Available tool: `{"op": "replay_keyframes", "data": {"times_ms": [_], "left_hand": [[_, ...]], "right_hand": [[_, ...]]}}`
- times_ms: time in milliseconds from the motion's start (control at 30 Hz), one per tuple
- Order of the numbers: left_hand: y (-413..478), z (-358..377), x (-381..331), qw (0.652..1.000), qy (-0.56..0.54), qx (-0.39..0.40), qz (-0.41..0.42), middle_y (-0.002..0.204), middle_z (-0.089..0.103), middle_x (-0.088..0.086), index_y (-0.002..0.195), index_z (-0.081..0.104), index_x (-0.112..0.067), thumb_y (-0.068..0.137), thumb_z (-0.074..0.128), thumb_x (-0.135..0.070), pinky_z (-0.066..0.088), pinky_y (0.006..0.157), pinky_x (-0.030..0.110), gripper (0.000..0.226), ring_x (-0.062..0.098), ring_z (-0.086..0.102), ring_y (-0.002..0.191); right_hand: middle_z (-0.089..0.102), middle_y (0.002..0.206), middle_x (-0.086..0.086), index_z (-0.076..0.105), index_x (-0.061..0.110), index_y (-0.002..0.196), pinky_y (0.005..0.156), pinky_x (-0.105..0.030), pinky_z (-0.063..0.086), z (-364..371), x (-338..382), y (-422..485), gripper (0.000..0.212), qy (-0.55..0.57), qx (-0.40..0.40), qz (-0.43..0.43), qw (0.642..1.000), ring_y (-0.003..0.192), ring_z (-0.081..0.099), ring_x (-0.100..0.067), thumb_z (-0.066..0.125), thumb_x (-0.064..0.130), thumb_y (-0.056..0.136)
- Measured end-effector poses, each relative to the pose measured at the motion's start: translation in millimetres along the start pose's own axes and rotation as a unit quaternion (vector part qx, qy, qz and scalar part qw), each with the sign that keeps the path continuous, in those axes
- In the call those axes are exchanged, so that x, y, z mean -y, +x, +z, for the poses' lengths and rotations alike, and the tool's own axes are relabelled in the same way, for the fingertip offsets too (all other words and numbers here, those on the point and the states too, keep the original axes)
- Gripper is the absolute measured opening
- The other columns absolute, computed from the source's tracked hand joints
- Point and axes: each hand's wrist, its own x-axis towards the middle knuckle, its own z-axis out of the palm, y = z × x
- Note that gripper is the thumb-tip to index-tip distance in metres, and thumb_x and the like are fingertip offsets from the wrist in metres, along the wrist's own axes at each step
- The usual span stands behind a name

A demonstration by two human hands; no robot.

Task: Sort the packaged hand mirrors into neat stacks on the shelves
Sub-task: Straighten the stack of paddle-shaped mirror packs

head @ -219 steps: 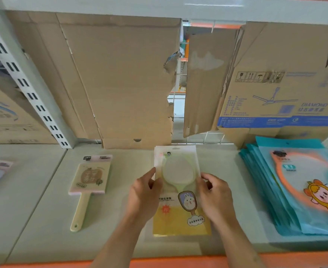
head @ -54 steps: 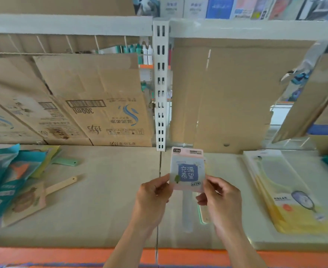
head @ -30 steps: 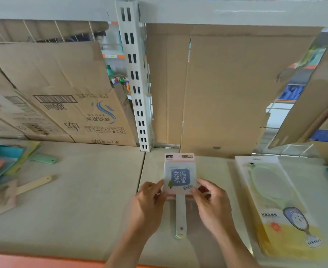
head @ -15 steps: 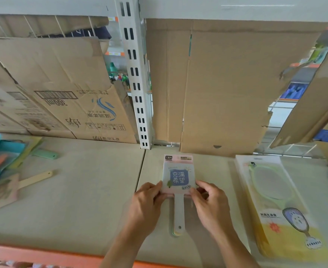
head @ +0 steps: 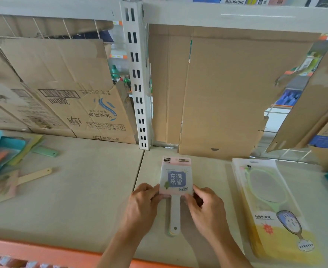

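shelving bay backed with cardboard
a pale beige shelf board [head: 82, 200] with an orange front rail [head: 27, 249] runs under a grey upper beam [head: 236, 18]; a white slotted metal upright [head: 138, 84] stands at the back between flattened brown cardboard sheets [head: 227, 93], plain on the right, printed on the left; even light.

A mirror [head: 175, 176] sits midway along the shelf [head: 82, 200], handle toward the front edge, between the left hand [head: 140, 206] and right hand [head: 207, 211]. A bagged mirror [head: 271, 206] lies to its right, a pile [head: 2, 161] sits at the left edge, and cardboard [head: 223, 93] stands along the back.
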Motion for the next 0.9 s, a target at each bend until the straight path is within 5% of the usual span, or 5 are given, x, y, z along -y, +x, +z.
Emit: {"op": "replay_keyframes", "data": {"times_ms": [167, 367, 900], "left_hand": [[0.5, 2.5, -1.2, 1.000, -0.001, -0.011, -0.013, 0.070, 0.055, 0.001, 0.086, 0.077, -0.015, 0.078, 0.076, -0.015, 0.034, 0.057, -0.001, 0.008, 0.018, 0.056, 0.056], [0.2, -0.8, -5.5, 1.000, -0.011, -0.003, -0.019, 0.069, 0.050, -0.006, 0.086, 0.078, -0.023, 0.082, 0.073, -0.017, 0.035, 0.057, 0.002, 0.009, -0.001, 0.044, 0.054], [-0.6, -9.8, -17.9, 0.997, 0.014, 0.046, -0.055, 0.081, 0.053, -0.004, 0.095, 0.076, -0.026, 0.091, 0.060, -0.017, 0.037, 0.058, 0.006, 0.018, 0.006, 0.049, 0.064]], "right_hand": [[0.051, 0.070, 0.002, 0.070, 0.021, 0.100, 0.061, -0.011, 0.038, -2.5, 0.7, -0.2, 0.016, 0.002, 0.022, -0.016, 1.000, 0.063, 0.050, -0.010, 0.068, 0.023, 0.085], [0.051, 0.072, 0.005, 0.070, 0.022, 0.103, 0.062, -0.004, 0.036, -0.9, 0.2, -1.4, 0.018, -0.005, 0.018, -0.027, 0.999, 0.063, 0.050, -0.005, 0.068, 0.021, 0.085], [0.054, 0.072, -0.001, 0.070, 0.020, 0.097, 0.057, -0.006, 0.034, 2.7, -2.0, 2.0, 0.016, -0.051, 0.045, -0.024, 0.997, 0.060, 0.048, -0.008, 0.064, 0.013, 0.084]]}}
